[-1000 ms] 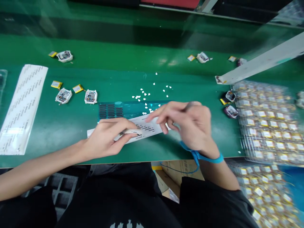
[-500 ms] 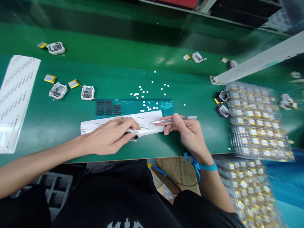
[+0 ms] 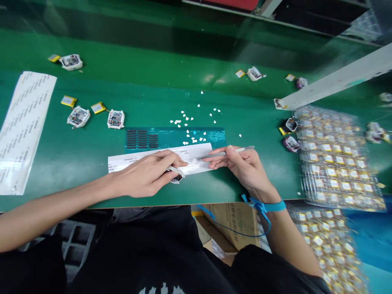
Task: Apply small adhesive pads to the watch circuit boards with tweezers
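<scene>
Both hands, fingers inward

Left grip palm down, fingers curled, right grip pinched, forearms angled inward

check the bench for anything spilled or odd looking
The small white rounded pieces look spilled: they lie scattered without order over part of the flat teal sheet and the green bench top, unlike the thin dark strips lined up in columns on that sheet. One stray white piece sits near the front edge. That may be deliberate, though.
</scene>
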A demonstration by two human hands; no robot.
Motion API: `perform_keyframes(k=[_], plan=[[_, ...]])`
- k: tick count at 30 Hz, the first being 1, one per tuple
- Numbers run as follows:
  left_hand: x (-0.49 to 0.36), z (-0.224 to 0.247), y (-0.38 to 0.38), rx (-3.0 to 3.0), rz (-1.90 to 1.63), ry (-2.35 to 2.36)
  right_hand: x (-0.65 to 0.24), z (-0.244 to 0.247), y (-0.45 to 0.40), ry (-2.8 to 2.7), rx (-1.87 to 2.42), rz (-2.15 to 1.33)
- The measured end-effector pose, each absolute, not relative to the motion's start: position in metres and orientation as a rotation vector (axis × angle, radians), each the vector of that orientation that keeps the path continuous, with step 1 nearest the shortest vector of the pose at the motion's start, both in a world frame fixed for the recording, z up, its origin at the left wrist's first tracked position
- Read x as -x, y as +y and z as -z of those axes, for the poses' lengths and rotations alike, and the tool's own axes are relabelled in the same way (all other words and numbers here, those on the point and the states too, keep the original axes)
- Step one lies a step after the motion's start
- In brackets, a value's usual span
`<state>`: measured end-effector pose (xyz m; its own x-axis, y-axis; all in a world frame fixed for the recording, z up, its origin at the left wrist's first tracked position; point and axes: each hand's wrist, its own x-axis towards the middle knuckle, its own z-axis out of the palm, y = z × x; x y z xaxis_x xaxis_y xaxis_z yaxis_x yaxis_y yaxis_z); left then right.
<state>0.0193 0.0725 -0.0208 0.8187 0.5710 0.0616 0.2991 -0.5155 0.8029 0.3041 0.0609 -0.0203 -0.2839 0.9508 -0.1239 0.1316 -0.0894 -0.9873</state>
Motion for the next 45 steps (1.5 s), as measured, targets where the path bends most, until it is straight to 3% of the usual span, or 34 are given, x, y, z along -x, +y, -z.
perform_keyframes(k=[6, 12, 38, 45], plan=[[-0.019, 0.014, 0.069, -2.064, -0.540, 0.686, -0.291, 0.009, 0.069, -1.342, 1.218, -1.334], [-0.020, 0.003, 0.072, -1.518, -0.785, 0.913, -0.248, -0.017, 0.074, -1.434, 1.101, -1.070], [-0.024, -0.004, 0.066, -0.994, -0.803, 0.820, -0.220, -0.007, 0.073, -1.568, 1.030, -1.061], [-0.021, -0.008, 0.073, -0.999, -0.733, 0.903, -0.220, -0.001, 0.067, -1.652, 0.943, -0.744]])
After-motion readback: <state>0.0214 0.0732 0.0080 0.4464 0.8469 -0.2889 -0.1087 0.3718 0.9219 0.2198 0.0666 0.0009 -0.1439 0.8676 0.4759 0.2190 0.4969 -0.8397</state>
